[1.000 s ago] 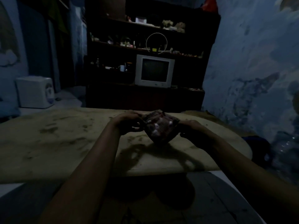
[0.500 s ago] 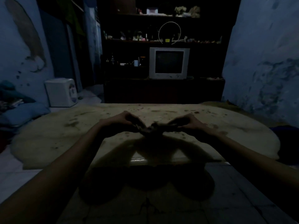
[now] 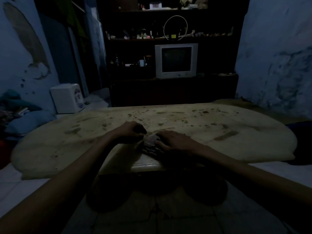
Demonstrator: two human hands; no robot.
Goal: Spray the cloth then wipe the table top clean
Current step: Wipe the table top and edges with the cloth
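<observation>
Cloth is lying near the table top's six o'clock edge; left hand is pinching its nine o'clock corner with curled fingers, right hand is pressing flat, fingers spread.

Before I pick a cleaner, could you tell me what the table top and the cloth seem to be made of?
Table top: pale, hard and matte, perhaps stone or laminate; its near edge glints, and dark stains sit on the surface. Cloth: soft patterned fabric, crumpled into folds under both hands; the dim light hides the weave.
</observation>
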